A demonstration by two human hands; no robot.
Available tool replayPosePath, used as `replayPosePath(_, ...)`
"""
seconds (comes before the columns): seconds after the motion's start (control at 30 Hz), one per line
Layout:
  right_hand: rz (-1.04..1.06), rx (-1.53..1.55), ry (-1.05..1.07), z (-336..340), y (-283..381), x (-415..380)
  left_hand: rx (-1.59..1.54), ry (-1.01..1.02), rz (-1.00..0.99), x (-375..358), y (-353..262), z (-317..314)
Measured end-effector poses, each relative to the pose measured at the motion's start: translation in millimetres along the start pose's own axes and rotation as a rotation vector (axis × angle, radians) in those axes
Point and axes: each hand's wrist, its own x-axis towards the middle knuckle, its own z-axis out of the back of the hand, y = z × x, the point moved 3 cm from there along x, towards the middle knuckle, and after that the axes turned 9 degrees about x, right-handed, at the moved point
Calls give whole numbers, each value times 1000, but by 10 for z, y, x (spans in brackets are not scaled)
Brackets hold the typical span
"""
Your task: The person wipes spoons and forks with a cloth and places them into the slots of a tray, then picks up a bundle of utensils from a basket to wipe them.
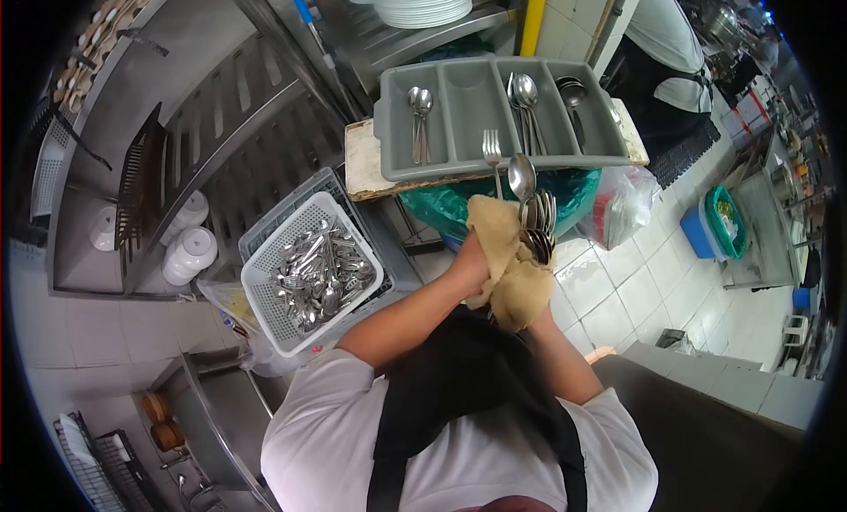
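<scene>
My left hand (474,258) is closed around a tan cloth (494,225), which covers most of its fingers. A fork (491,146) sticks up out of the cloth on that side, tines upward. Beside it, my right hand (538,325), largely wrapped in the same cloth, grips a bundle of spoons and forks (540,221). One spoon (521,175) stands higher than the rest of the bundle. Just beyond both hands is a grey cutlery tray (476,115) with four-sided compartments; spoons lie in its left one, and more cutlery lies in the two right ones.
A white perforated basket (256,287) full of mixed cutlery stands to the left. White plates (423,5) are stacked on a rack at the back, and white cups (190,252) sit on a steel shelf. A blue bin (699,234) and another person (666,36) are at right.
</scene>
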Motion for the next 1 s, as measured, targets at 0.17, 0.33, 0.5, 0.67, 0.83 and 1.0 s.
replayPosePath(0.17,-275,448,-117,-61,-216,-39,-441,37,127,101,271,56)
replayPosePath(0.33,5,-101,-32,51,-320,106,-734,11,339,217,43,-84)
replayPosePath(0.5,138,-450,125,209,48,222,-125,466,26,654,-495,221)
replayPosePath(0.67,159,-156,500,516,15,34,-149,350,275,253,-156,595)
replayPosePath(0.83,-165,-176,811,632,309,152,1128,1129,-263,144,-332,517)
replayPosePath(1.0,-413,538,497,568,-66,-7,841,762,-101,162,-171,706)
